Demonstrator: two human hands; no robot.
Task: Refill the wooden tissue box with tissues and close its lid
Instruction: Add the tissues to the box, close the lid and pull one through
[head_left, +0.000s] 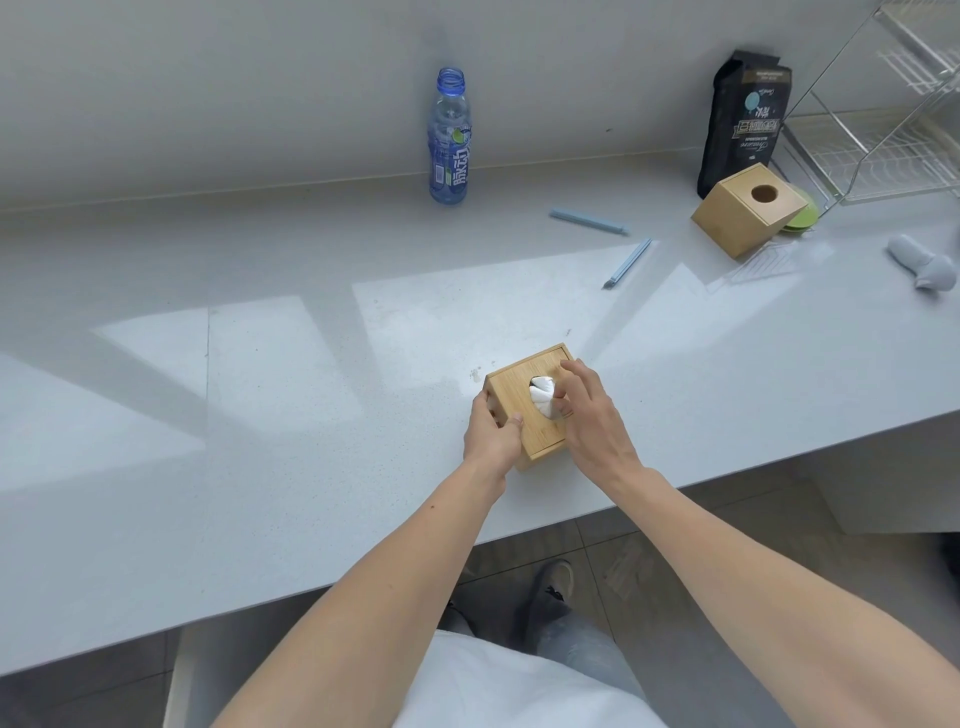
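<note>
The wooden box (530, 405) is sitting at the counter's (260, 415) near edge, at six o'clock. The left hand (491, 434) is clamping its side; the right hand (587, 410) is pinching the tissue (543, 396) through the lid hole. Next move probably calls for releasing gently.

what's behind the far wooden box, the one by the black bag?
Behind the far wooden box a green object pokes out at its right; most is covered, so I can't identify it. The black bag stands just behind-left, its bottom corner hidden.

Green object (804, 214) mostly hidden behind second box (748, 209).
</note>
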